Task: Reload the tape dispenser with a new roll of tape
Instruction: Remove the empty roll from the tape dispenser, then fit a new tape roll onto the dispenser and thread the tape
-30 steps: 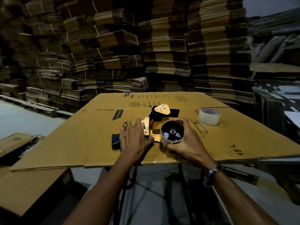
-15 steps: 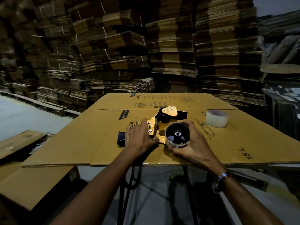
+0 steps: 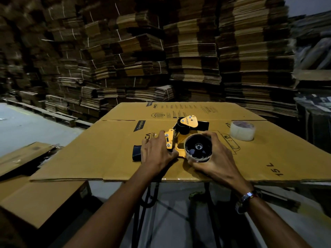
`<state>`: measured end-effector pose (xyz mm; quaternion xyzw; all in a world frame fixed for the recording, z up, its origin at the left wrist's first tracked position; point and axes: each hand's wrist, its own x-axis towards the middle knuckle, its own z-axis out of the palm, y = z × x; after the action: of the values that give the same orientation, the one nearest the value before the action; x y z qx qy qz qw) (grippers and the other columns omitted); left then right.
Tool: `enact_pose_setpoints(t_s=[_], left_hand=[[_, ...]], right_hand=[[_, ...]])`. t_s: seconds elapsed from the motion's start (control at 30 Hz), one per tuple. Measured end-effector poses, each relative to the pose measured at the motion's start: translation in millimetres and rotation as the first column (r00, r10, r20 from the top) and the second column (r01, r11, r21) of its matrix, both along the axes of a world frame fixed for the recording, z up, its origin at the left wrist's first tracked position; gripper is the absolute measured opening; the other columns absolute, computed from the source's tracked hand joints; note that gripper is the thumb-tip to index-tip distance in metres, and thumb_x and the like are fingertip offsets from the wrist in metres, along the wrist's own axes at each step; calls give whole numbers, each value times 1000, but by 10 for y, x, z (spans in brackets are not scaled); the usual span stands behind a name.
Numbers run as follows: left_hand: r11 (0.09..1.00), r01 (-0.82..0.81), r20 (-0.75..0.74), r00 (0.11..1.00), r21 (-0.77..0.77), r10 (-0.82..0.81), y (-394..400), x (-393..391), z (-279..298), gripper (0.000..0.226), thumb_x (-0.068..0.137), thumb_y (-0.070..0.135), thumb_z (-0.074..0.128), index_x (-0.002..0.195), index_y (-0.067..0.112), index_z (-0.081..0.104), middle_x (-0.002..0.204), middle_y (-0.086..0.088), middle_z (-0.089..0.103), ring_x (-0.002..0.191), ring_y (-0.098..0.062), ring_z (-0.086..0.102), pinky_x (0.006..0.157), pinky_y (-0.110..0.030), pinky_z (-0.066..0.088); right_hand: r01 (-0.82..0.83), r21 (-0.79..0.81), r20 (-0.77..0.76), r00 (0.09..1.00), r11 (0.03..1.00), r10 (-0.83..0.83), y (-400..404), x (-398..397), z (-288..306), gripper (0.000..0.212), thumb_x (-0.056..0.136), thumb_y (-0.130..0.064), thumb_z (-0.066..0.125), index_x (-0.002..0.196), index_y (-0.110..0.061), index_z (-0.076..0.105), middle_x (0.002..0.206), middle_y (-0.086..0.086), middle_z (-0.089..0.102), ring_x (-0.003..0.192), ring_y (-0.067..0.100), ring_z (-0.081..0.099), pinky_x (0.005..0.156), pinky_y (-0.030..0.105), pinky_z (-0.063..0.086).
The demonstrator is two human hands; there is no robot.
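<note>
Tall stacks of flattened cardboard (image 3: 193,56) are seen filling the dim room behind, with a grey floor (image 3: 26,126) to the left. A large flattened carton (image 3: 100,154) is laid out as the work surface. On it, the yellow tape dispenser (image 3: 176,138) is lain on its side, its black handle pointing left. The handle is covered and pressed down by the left hand (image 3: 155,154), fingers curled over it. The nearly spent roll (image 3: 198,148) on the dispenser's hub is gripped around its rim by the right hand (image 3: 215,161), fingers wrapped. A new roll of clear tape (image 3: 242,130) is stood flat, well apart to the right, untouched
</note>
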<state>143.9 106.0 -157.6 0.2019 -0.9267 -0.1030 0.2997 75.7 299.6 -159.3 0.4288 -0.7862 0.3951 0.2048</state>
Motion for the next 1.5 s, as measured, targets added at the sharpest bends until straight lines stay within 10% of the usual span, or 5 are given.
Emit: enact_pose_setpoints(t_s=[0.5,0.7,1.0,1.27,1.5], left_hand=[[1000,-18,-7,1000,11,19,3,-16,-40,49,78,53,66,106,21,44,91,0,63,90,-23,60,96,-41,36],[994,-113,69,991,4,113,80,-35,32,56,79,55,65,114,16,47,92,-4,68,87,-27,64,91,-41,39],[994,-104,81,991,18,102,3,-42,32,60,79,58,53,120,14,46,101,-5,66,91,-28,63,85,-39,43],[992,-103,49,993,-69,106,-16,-42,-19,57,86,63,40,114,13,46,76,1,57,69,-22,59,69,-33,44],[980,-135,12,990,-147,138,-7,-69,-32,51,85,64,43,102,17,50,78,1,61,66,-20,58,69,-34,44]], right_hand=[[-28,36,18,999,999,27,21,125,139,87,64,-39,89,134,-23,39,124,-12,53,113,10,57,83,8,44],[-247,-269,68,959,931,274,-35,395,941,86,66,-29,88,134,-14,37,130,-16,52,128,6,52,97,21,50],[6,-273,618,767,962,170,436,106,485,60,72,-51,71,122,-21,56,118,-1,67,89,3,69,66,17,53],[274,5,548,803,962,-232,983,-398,165,76,68,-64,79,131,-29,55,127,-4,54,111,19,61,90,45,56],[467,298,290,787,833,-545,1325,-739,142,87,81,-49,73,149,-12,34,140,12,41,127,33,46,102,41,43]])
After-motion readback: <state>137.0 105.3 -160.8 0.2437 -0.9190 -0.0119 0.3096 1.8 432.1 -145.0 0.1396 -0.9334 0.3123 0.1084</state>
